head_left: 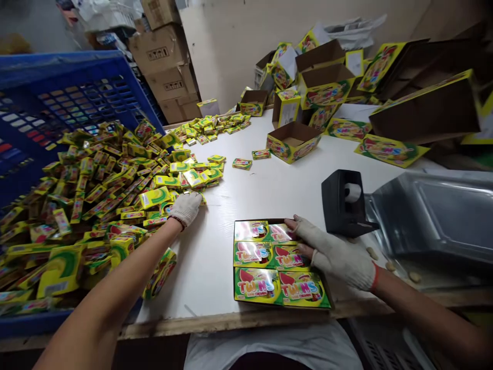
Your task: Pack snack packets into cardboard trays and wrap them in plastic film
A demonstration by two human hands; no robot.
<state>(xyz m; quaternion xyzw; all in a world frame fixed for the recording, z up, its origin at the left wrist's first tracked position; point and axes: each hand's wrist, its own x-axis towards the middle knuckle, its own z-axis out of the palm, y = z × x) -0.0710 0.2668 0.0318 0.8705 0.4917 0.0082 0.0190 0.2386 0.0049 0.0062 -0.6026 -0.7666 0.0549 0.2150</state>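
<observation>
My left hand (186, 209), in a white knit glove, reaches to the near right edge of a heap of small yellow-green candy boxes (154, 197). Its fingers curl down among the boxes, and the fingertips are hidden, so whether it grips one I cannot tell. In front of me lies a display carton (235, 257) filled with several "TWINS" boxes (257, 283) face up in two columns. My gloved right hand (339, 252) lies over the carton's right side, thumb and fingers stretched apart, the bare fingertips touching the boxes at the upper right.
A blue plastic crate (77, 64) tipped at left spills the heap onto the white table (215, 246). A black tape dispenser (341, 200) and a clear plastic-wrapped item (442, 210) are at right. Open display cartons (292, 141) crowd the back right. Brown cardboard boxes (164, 56) stand behind.
</observation>
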